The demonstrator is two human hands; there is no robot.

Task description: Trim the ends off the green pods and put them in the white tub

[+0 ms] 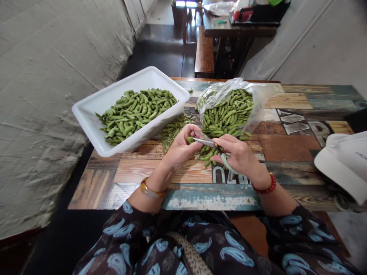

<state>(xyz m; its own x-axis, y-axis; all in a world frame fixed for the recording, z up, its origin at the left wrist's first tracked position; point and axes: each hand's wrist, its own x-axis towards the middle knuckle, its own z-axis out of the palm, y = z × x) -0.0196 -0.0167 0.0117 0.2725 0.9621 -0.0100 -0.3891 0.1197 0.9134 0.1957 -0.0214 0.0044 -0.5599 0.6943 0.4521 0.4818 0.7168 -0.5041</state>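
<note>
My left hand (183,147) pinches a green bean pod (189,140), mostly covered by the fingers. Wrapped round the pale green handles of a pair of scissors (207,142), my right hand (238,154) holds the blades parted beside that pod. Just beyond both hands, green pods (229,110) spill out of a clear plastic bag (259,99). To the left, a white tub (129,84) contains a heap of pods (137,112). Small green trimmings (174,130) lie between the tub and the bag.
The patchwork wooden table (292,147) extends to the right, where a white cap (344,160) rests near its edge. A rough grey wall (51,76) runs along the left. Behind are a wooden bench (204,51) and another table (218,28) with a black tray.
</note>
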